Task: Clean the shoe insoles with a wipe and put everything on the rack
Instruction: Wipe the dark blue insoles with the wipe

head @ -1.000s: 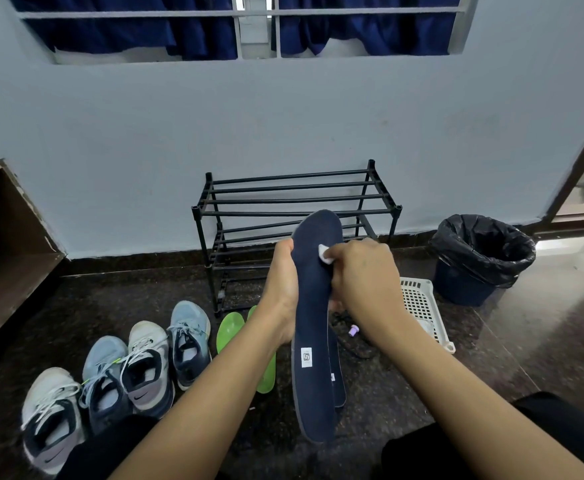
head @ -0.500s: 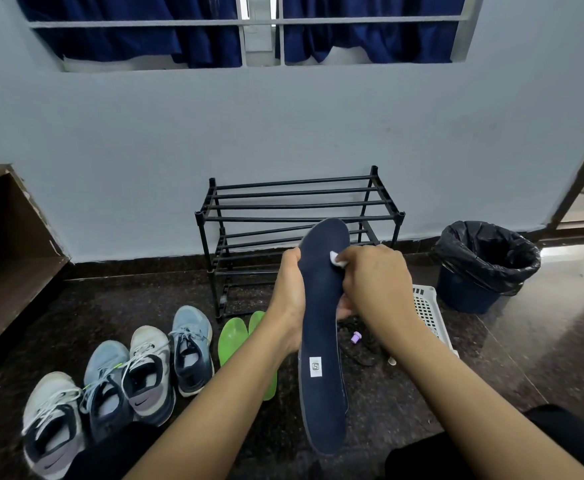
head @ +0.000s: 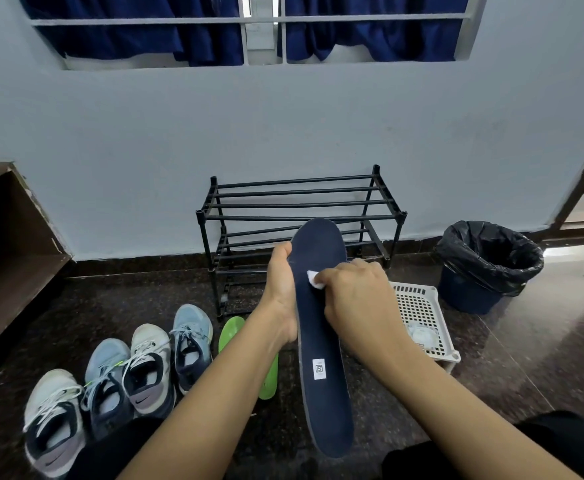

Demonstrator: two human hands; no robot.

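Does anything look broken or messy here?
Nothing looks broken or spilled. The shoes stand in a row on the floor, green insoles lie beside them, and the left hand holds the navy insole while the right hand presses a wipe on it.

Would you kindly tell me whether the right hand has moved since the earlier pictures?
Yes. Against the shoe rack, the right hand and its wipe shifted down and left.

Body only. My left hand (head: 281, 296) and right hand (head: 356, 299): bare. Left forearm (head: 197, 403) and right forearm (head: 456, 403): bare too, skin runs to the bottom edge of the head view. Black fabric covers my left leg (head: 121, 445) and right leg (head: 543, 445), plain and matte. Trousers or shorts: can't tell.
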